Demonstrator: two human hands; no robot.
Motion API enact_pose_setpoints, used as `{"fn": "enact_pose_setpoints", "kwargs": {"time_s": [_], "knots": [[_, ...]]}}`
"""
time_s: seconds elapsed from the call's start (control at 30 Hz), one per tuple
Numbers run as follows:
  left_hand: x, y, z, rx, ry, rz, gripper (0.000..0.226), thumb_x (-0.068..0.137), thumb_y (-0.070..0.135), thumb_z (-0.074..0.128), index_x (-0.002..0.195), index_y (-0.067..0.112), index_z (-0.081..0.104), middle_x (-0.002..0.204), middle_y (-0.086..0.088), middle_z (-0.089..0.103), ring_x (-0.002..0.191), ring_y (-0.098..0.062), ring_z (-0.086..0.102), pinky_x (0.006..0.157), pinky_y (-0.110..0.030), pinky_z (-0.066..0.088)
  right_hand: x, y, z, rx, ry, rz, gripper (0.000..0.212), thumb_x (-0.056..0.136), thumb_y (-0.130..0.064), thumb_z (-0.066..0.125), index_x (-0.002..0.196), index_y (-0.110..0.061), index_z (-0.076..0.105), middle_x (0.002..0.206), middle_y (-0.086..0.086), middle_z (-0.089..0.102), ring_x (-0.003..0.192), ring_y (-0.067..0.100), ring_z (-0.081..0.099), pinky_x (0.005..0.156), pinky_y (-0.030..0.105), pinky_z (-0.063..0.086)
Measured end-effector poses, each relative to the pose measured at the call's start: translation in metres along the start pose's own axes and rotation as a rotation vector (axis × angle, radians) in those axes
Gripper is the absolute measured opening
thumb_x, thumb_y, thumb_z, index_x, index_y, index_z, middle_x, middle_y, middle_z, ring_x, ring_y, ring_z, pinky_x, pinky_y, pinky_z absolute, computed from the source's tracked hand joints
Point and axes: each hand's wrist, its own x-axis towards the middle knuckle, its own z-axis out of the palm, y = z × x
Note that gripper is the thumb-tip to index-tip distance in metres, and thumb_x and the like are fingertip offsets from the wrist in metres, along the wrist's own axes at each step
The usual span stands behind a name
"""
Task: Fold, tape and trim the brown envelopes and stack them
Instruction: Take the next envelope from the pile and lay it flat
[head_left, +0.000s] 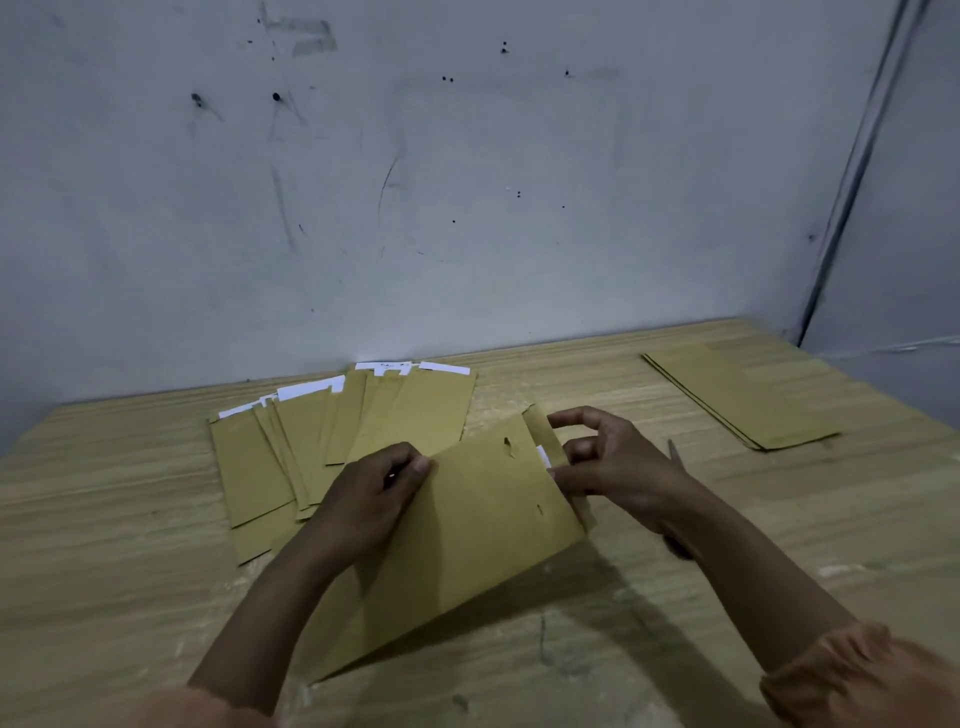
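A brown envelope (467, 545) is held tilted above the wooden table (779, 519) in the middle of the view. My left hand (374, 499) grips its upper left edge. My right hand (613, 462) pinches the narrow flap (550, 441) at its right end, which is bent up, with a white strip showing beneath it. A fanned spread of brown envelopes (332, 436) with white strips at their tops lies behind my left hand. A small stack of flat brown envelopes (743, 395) lies at the back right.
A grey scuffed wall (467, 182) closes off the far edge of the table. Something thin and dark, possibly scissors (675, 457), lies on the table, mostly hidden behind my right wrist.
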Motion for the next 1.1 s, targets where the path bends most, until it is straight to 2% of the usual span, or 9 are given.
{"fn": "enact_pose_setpoints", "kwargs": {"time_s": [0.2,0.33,0.43,0.53,0.6,0.7,0.83,0.93,1.1], "knots": [[-0.005,0.006,0.004,-0.027,-0.013,0.004,0.023,0.097,0.027,0.047,0.076,0.023,0.058,0.074,0.008,0.058,0.068,-0.004,0.049,0.06,-0.019,0.036,-0.013,0.0,-0.005,0.003,-0.091,0.084,0.05,0.077,0.008,0.068,0.112,-0.024,0.051,0.098,0.019,0.07,0.083,0.024,0.069,0.072,0.031,0.058],[-0.009,0.011,0.007,-0.04,-0.096,-0.032,0.02,0.094,0.03,0.052,0.079,0.019,0.06,0.077,0.004,0.061,0.068,-0.006,0.052,0.061,-0.02,0.038,-0.012,0.003,-0.005,-0.041,-0.051,0.097,0.053,0.076,0.008,0.069,0.119,-0.018,0.05,0.1,0.022,0.069,0.083,0.025,0.068,0.066,0.027,0.057],[-0.009,0.015,0.008,-0.017,-0.151,-0.076,0.018,0.093,0.03,0.055,0.079,0.018,0.058,0.076,0.003,0.059,0.068,-0.009,0.051,0.06,-0.022,0.038,-0.01,0.008,-0.008,-0.049,-0.016,0.121,0.046,0.077,0.006,0.069,0.114,-0.017,0.053,0.087,0.02,0.065,0.078,0.024,0.063,0.064,0.026,0.055],[-0.008,0.016,0.014,-0.014,-0.17,-0.137,0.022,0.095,0.03,0.053,0.084,0.012,0.058,0.08,-0.002,0.059,0.069,-0.011,0.049,0.063,-0.026,0.037,-0.007,0.016,-0.015,-0.041,0.029,0.13,0.028,0.084,-0.009,0.067,0.109,-0.018,0.058,0.071,0.001,0.063,0.069,0.011,0.062,0.065,0.026,0.052],[-0.007,0.017,0.022,-0.021,-0.163,-0.181,0.022,0.096,0.029,0.05,0.082,0.013,0.056,0.077,-0.001,0.056,0.067,-0.01,0.047,0.061,-0.026,0.035,-0.006,0.022,-0.018,-0.029,0.043,0.148,0.019,0.088,-0.018,0.063,0.107,-0.017,0.061,0.088,-0.002,0.068,0.082,0.008,0.063,0.074,0.029,0.054],[-0.005,0.019,0.036,-0.029,-0.165,-0.229,0.022,0.097,0.028,0.048,0.079,0.018,0.053,0.072,0.005,0.052,0.064,-0.006,0.044,0.056,-0.022,0.033,-0.002,0.03,-0.02,-0.122,0.078,0.139,0.029,0.085,-0.013,0.066,0.114,-0.011,0.061,0.103,0.003,0.067,0.093,0.014,0.062,0.08,0.031,0.053],[0.002,0.02,0.054,0.183,-0.185,-0.223,0.019,0.096,0.033,0.05,0.09,0.019,0.059,0.09,0.003,0.057,0.082,-0.01,0.05,0.068,-0.024,0.037,0.014,0.047,-0.024,-0.434,0.231,0.055,0.028,0.089,-0.008,0.061,0.117,-0.007,0.063,0.114,0.003,0.064,0.105,0.012,0.056,0.083,0.022,0.042],[0.009,0.024,0.064,0.46,-0.137,-0.209,0.028,0.093,0.042,0.051,0.103,0.019,0.063,0.107,0.0,0.061,0.097,-0.016,0.055,0.078,-0.026,0.041,0.028,0.057,-0.027,-0.605,0.216,-0.006,0.026,0.091,-0.009,0.057,0.116,-0.007,0.065,0.117,0.005,0.065,0.108,0.015,0.058,0.085,0.019,0.041],[0.026,0.038,0.094,0.63,-0.045,0.012,0.043,0.095,0.038,0.048,0.134,0.02,0.041,0.133,-0.002,0.043,0.123,-0.02,0.04,0.093,-0.03,0.037,0.043,0.075,-0.022,-0.843,0.157,-0.071,0.026,0.093,-0.008,0.053,0.115,-0.01,0.067,0.113,0.01,0.061,0.106,0.022,0.056,0.084,0.025,0.042]]}}
